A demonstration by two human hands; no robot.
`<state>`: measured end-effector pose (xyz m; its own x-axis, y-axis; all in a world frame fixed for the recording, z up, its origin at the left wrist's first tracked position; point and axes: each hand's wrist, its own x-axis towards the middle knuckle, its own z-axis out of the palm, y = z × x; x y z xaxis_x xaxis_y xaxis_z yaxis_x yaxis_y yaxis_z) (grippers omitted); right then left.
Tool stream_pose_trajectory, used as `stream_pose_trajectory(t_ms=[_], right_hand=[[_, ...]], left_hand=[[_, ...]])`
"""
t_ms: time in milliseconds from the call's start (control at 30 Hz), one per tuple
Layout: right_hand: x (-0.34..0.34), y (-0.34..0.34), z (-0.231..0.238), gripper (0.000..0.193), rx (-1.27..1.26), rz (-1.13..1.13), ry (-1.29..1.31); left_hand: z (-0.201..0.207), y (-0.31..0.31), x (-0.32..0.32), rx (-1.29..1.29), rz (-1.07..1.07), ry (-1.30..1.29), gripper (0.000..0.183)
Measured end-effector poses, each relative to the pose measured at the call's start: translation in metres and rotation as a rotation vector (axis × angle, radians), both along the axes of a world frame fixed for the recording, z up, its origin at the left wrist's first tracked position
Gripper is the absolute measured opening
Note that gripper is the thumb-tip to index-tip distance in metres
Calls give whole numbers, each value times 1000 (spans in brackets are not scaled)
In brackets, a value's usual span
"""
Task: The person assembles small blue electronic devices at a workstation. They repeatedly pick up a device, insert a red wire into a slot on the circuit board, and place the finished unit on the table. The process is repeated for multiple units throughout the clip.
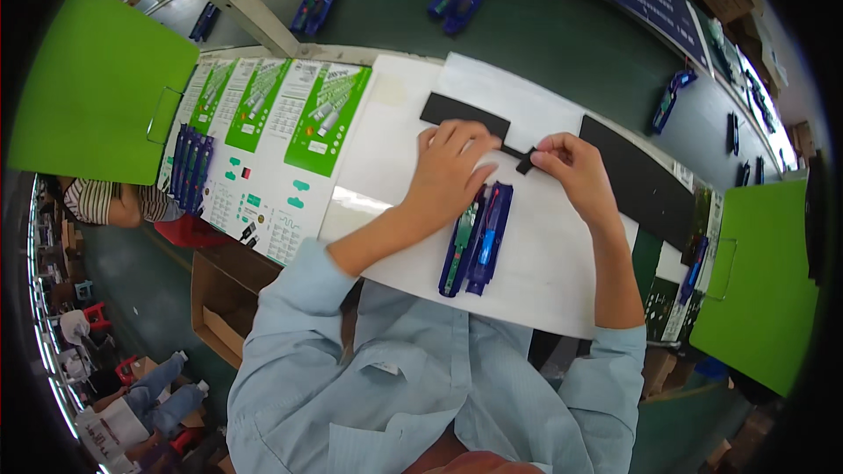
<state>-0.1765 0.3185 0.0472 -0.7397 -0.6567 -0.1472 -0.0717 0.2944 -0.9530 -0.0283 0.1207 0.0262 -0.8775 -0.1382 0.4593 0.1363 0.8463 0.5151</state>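
Observation:
My right hand [575, 177] pinches a small black strip piece [526, 161] between thumb and fingertips. Close by on the left, my left hand [450, 174] lies with its fingers bent and apart over the lower edge of a black flat strip [465, 112]; what lies under the fingertips is hidden. Just below it are two long dark blue plastic housings side by side on the white board [562, 272]. The left housing [458, 254] shows a green circuit board inside, and the right housing [490, 241] shows a bright blue part.
A large black sheet [637, 180] lies right of my hands. Several blue housings [191, 167] stand on printed card [263, 184] at left. Beyond the bench, a green conveyor belt [386, 22] carries more housings. Green panels [101, 83] flank both sides. A person [114, 202] sits at left.

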Motion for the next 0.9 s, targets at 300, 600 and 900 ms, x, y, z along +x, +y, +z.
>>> stream_pose_trajectory(t_ms=[300, 600, 900], right_hand=[[88, 39, -12, 18, 172, 205, -265], [90, 29, -9, 19, 287, 247, -222], [102, 26, -17, 16, 291, 178, -40]], left_hand=[[-12, 78, 156, -272, -246, -248, 49], [-13, 77, 154, -211, -252, -258, 48], [-15, 77, 153, -187, -251, -251, 47]])
